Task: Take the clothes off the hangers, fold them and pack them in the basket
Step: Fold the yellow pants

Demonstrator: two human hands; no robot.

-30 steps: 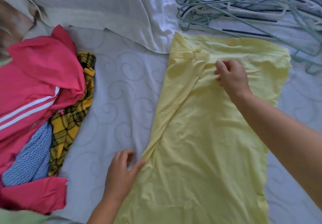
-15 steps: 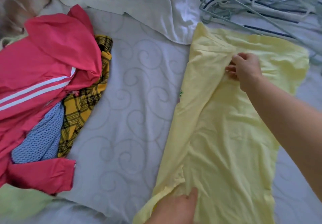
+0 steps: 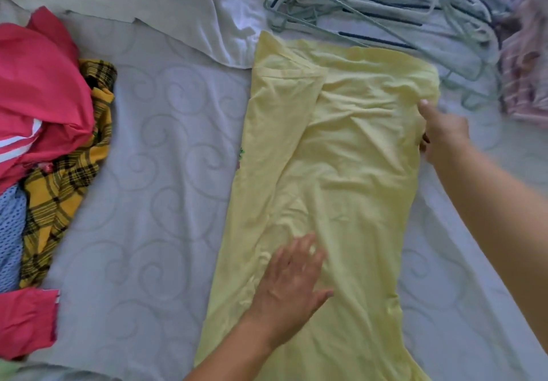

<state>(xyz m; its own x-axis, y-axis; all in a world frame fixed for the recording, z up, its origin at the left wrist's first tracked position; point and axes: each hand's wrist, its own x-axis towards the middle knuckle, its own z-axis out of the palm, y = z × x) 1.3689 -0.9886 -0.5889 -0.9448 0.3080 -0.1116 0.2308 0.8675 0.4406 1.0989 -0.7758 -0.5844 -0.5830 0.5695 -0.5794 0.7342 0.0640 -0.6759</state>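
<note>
1. Left hand (image 3: pixel 292 279) lay flat with fingers spread on the lower middle of the yellow garment (image 3: pixel 335 173), pressing it and grasping nothing; the forearm entered from the bottom edge.
2. Right hand (image 3: pixel 441 131) sat at the garment's right edge, mid-right of the frame; one finger pointed upward, the rest were hidden, so its grip could not be told.
3. Yellow garment stretched lengthwise down the centre on a white quilted bed surface (image 3: pixel 154 202), its left side folded inward.
4. Pale green hangers (image 3: pixel 370 3) lay heaped at the upper right, just beyond the garment's top edge.
5. Red jacket (image 3: pixel 41 89), yellow plaid cloth (image 3: pixel 62 190) and blue knit (image 3: pixel 10 232) were piled at the left edge; white fabric (image 3: pixel 166 6) crossed the top.
</note>
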